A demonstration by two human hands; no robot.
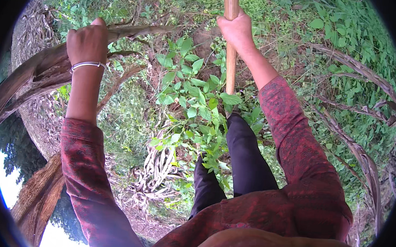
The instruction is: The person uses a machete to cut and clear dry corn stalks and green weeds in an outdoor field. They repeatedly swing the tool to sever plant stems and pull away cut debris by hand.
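My left hand point(88, 44), with a pale band at the wrist, is closed in a fist around a large dry brown leaf point(40, 65). The leaf looks like a withered banana leaf and arches from the left rim towards the middle. In my right hand point(236, 28) is a wooden handle point(231, 71), its lower end just above the leafy green plant point(190, 86). The handle's other end runs out of view at the top, so any tool head is hidden. My fingers cover part of the handle.
My dark-trousered legs point(246, 156) stand among weeds. Dry leaf strips point(158, 168) lie on the ground to their left. More withered leaves point(361, 148) droop at the right. A brown trunk-like piece point(39, 195) rises at the lower left. Dense green growth point(350, 27) covers the upper right.
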